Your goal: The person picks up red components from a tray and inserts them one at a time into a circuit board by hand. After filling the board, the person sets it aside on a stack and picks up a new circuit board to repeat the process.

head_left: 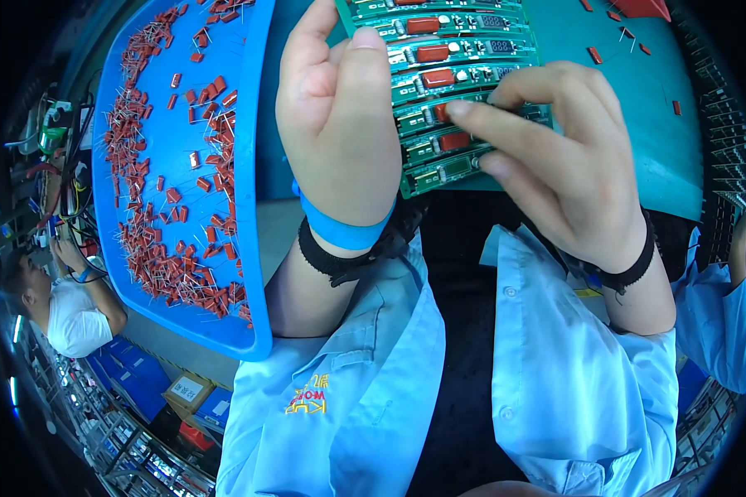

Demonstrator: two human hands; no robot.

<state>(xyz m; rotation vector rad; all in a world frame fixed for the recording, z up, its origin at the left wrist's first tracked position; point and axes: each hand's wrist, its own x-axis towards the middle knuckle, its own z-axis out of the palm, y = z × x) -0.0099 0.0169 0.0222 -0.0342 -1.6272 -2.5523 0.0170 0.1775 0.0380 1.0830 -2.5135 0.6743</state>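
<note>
Head view: the left hand (340,132) grips the circuit-board panel (475,68) by its left edge, apparently steadying it; the right hand (576,153), fingers parted, rests a fingertip on one red component (441,113). Left, a blue tray (257,273) keeps loose components (133,108) handy; right, green bench (659,145); farther left, a co-worker (79,319).

On the left there is a co-worker (62,302) in a white shirt (76,323), and a labelled cardboard box (182,399) stands beside blue bins (126,371).
</note>
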